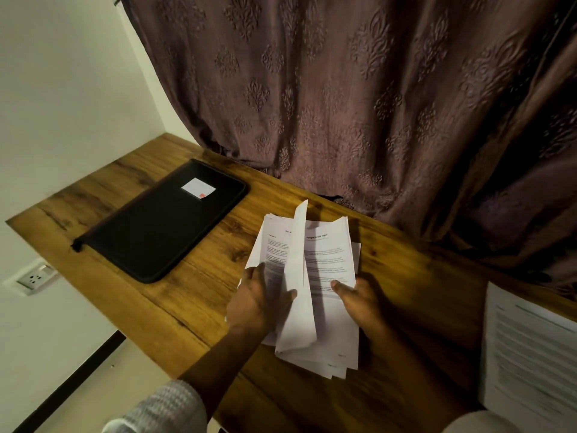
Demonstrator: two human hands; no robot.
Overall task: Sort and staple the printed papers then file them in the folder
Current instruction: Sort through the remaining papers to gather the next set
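A loose stack of printed papers [327,264] is held above the middle of the wooden desk [175,307]. My left hand [259,301] grips the left part of the stack, thumb on a sheet that stands up folded on edge between the two halves. My right hand [359,298] holds the right part, thumb pressed on the top printed page. A closed black zip folder [156,226] with a small white label lies flat on the desk to the left, apart from both hands. No stapler shows.
Another printed sheet [527,354] lies at the desk's right edge. A brown patterned curtain [374,104] hangs behind the desk. A white wall with a socket [34,278] is at the left, below the desk's end.
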